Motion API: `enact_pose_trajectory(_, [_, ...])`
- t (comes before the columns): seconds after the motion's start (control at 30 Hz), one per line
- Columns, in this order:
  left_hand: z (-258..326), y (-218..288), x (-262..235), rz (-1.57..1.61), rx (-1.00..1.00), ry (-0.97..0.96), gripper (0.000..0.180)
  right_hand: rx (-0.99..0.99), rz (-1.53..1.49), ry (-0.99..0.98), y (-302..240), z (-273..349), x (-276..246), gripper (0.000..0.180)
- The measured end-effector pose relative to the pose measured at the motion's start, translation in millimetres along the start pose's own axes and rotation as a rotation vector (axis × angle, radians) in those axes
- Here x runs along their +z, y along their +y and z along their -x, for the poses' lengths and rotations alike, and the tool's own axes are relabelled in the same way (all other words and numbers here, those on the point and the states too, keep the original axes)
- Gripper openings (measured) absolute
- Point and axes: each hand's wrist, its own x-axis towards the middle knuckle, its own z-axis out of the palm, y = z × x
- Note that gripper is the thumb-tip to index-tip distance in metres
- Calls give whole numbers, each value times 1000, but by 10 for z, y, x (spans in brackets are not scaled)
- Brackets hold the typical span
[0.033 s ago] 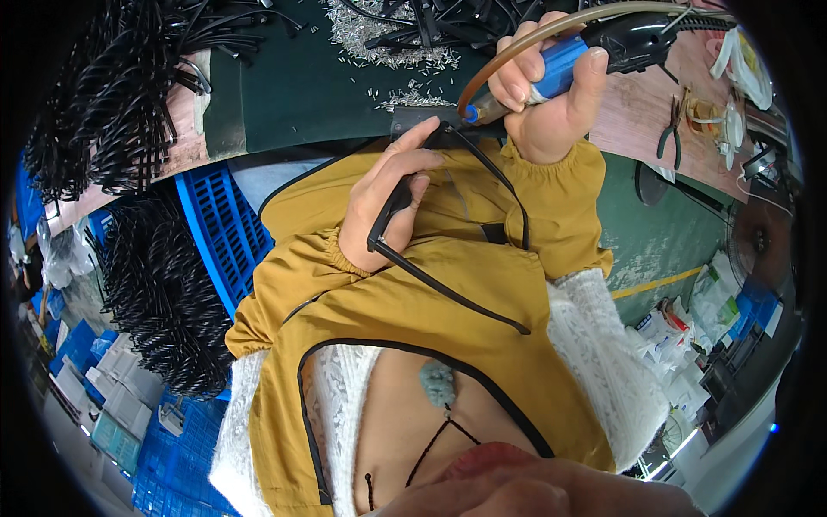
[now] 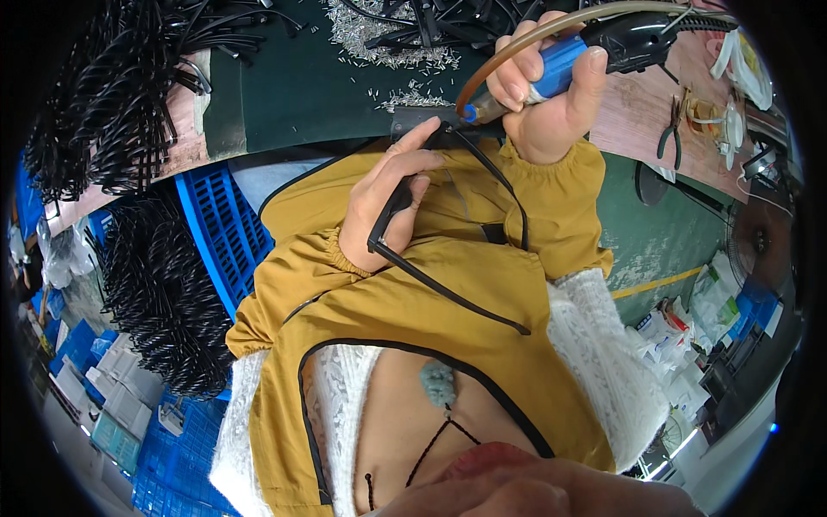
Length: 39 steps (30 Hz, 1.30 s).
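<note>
My left hand (image 2: 383, 198) is closed on a black glasses frame (image 2: 452, 297), held in front of my apron at the table's edge. One temple arm hangs toward me across the apron, and the other runs down to the right. In my right hand (image 2: 551, 112) is a powered screwdriver (image 2: 560, 67) with a blue-wrapped grip and a black rear body. Its blue-collared nose points down-left at the frame's hinge corner, near my left fingertips. I cannot tell whether the tip touches. A brown hose (image 2: 517, 43) curves over the tool to its nose.
Small silvery screw-like pieces (image 2: 370, 39) lie piled and scattered on the dark green mat (image 2: 284, 95). Black glasses frames (image 2: 112, 103) are heaped at the left, with more (image 2: 164, 293) beside a blue crate (image 2: 224, 228). Pliers (image 2: 670, 133) lie at the table's right side.
</note>
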Motion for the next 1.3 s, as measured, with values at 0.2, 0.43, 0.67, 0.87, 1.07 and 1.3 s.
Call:
enact_pose_trajectory(0.2, [-17,-141,5,-13,137,36,29,-44,39,-75,155,-123,-138,40])
enact_pose_trajectory(0.43, [-49,-184,22,75,198,58,18,149,-51,-58,149,4,-112,48])
enact_pose_trajectory(0.67, [-251,343,-568,386,-293,326,26,-20,-57,190,-237,-69,-162,42])
enact_pose_trajectory(0.87, [-361,579,-1397,482,-562,310,67,-146,352,292,-391,-84,-576,42])
enact_pose_trajectory(1.07, [-350,376,-1252,-564,46,664,26,-418,1704,326,-624,-113,-1124,30])
enact_pose_trajectory(1.3, [-1020,188,-1294,-1146,85,383,33,-244,1665,217,-491,-186,-1491,31])
